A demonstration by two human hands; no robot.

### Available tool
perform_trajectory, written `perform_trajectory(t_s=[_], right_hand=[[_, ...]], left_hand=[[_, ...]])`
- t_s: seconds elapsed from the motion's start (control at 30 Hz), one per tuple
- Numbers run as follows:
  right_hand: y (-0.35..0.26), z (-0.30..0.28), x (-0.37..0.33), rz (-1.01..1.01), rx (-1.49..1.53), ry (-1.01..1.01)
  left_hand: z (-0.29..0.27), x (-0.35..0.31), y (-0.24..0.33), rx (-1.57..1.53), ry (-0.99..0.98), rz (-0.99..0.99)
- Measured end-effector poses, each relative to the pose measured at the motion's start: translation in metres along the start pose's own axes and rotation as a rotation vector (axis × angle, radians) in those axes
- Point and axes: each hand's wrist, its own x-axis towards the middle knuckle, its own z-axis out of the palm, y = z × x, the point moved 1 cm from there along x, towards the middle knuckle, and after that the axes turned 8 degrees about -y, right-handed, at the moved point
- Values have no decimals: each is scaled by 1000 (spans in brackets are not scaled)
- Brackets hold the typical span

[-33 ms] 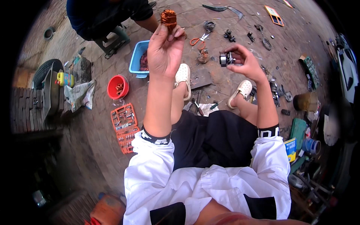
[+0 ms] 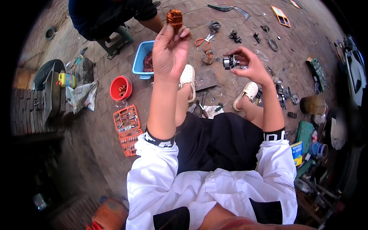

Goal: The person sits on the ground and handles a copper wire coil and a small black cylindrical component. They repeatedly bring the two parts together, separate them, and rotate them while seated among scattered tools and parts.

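Raised at the top of the view, my left hand (image 2: 171, 51) pinches a bundle of copper wire (image 2: 174, 19) between thumb and fingertips. The bundle is orange-brown and thick, with strands wound around it. To the right, my right hand (image 2: 251, 66) has thumb and fingers curled around a small metal part (image 2: 230, 62), with a shiny silver rim and a dark body; its exact kind is unclear. The two held things are well apart. Below and between the hands, orange-handled scissors (image 2: 204, 42) lie on the brick ground near another copper-coloured piece (image 2: 208, 58).
A blue basin (image 2: 138, 61) with dark reddish contents and a red bucket (image 2: 114, 92) with copper pieces stand left. An orange socket set (image 2: 128, 128) lies nearer. Another person (image 2: 115, 17) sits on a stool beyond. Tools and metal parts (image 2: 281, 94) scatter around my feet and rightward.
My left hand with the copper wire bundle has shifted very slightly to the right. The metal part in my right hand has moved slightly left. Both grips stay the same.
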Motion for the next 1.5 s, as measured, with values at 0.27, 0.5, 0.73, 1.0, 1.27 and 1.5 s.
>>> perform_trajectory(t_s=[0.27,0.5,0.73,1.0,1.27,1.5], right_hand=[[-12,23,7,-88,-337,-74],[-16,34,7,-99,-538,-4],[13,17,16,31,-597,351],[13,18,17,-49,-567,303],[7,18,14,-177,-658,108],[0,34,15,-220,-591,30]], left_hand=[[-4,5,-3,121,118,82],[-10,7,4,47,117,75],[13,-11,-45,91,54,-126],[14,-11,-42,-2,-10,-129],[13,-8,-24,-38,-1,-51],[14,-5,-16,-117,-21,-18]])
